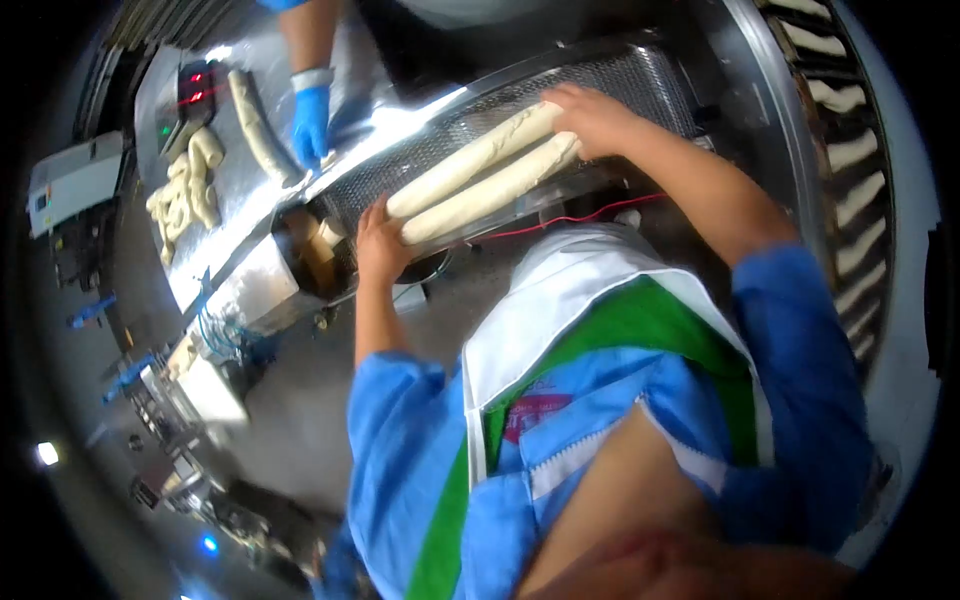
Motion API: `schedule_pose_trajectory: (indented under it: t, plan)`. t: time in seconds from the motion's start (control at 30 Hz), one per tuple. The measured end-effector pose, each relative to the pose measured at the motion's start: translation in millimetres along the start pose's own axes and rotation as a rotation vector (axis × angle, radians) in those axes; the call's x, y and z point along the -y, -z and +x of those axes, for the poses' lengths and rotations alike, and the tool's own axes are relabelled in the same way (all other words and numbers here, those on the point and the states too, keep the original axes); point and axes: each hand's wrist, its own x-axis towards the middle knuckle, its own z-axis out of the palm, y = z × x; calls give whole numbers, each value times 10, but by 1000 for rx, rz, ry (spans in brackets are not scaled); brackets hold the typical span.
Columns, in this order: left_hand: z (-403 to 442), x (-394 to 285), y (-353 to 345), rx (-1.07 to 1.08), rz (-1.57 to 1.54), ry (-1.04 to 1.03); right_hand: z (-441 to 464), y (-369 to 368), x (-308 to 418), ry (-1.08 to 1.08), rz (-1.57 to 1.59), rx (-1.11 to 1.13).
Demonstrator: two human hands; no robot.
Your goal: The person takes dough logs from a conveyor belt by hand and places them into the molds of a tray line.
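Over the mesh (655, 95), two long, pale, faintly creased rolls (475, 162) span left hand (380, 242) and right hand (597, 120), grips half-closed round their ends.

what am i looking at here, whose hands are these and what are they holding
There is no robot here, only a person with two bare hands. The single picture comes from a camera worn on the head, looking down past the chest, so the left hand shows on the left.

Both hands hold two long, pale, dough-like rolls side by side, one hand at each end, over a narrow trough of patterned metal.

Beyond it, on a shiny metal table, lie a tangled pale heap and a thick pale strip. The blue-gloved hand there belongs to someone else. Short pale pieces line the far right.
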Motion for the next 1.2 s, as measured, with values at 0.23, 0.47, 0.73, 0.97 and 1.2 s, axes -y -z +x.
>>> schedule_pose_trajectory:
  t: [0.23,0.47,0.73,0.97,1.2]
  plan:
    - [325,148,-318,62,32,-17,-144,-95,-186,-174,69,-50]
    - [425,-1213,490,-40,453,-344,-1591,443,237,-305,13,-86]
    - [370,-3955,518,-261,291,-1221,-4874,227,1090,-971,216,-518]
    - [-1255,-7920,432,-631,-23,-1974,-7233,-159,2373,-1732,32,-897]
    - [-2792,-10193,-384,-363,220,-1822,-8312,-654,1895,-2221,-82,-1091]
